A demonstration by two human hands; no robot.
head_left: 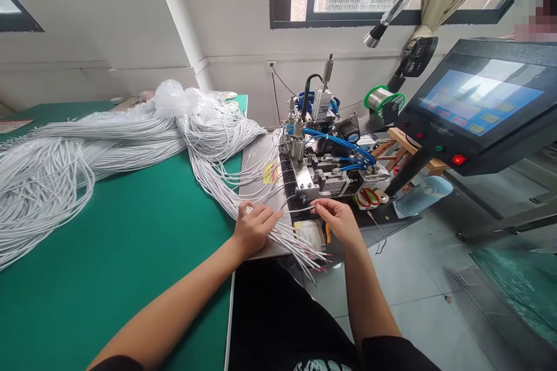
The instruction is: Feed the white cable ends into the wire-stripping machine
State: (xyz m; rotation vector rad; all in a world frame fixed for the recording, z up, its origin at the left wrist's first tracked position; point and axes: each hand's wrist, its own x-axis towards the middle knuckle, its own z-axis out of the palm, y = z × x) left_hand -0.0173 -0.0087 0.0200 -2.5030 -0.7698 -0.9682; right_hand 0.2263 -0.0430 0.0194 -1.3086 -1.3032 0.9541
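Observation:
My left hand point(253, 226) rests closed on a sheaf of thin white wires point(204, 145) where they fan out over the table's edge, their stripped red tips point(319, 264) pointing right. My right hand point(337, 217) pinches a single white wire point(300, 209) and holds its end in front of the small soldering machine point(324, 156). The wires run back across the green table point(130, 243) to a big loose bundle point(39, 179) at the left.
A control box with a touch screen point(478, 101) and a red button point(458, 159) stands at the right. A solder spool point(380, 98) sits behind the machine. Red-handled scissors point(368, 197) lie beside it. A plastic bag point(174, 98) lies at the back.

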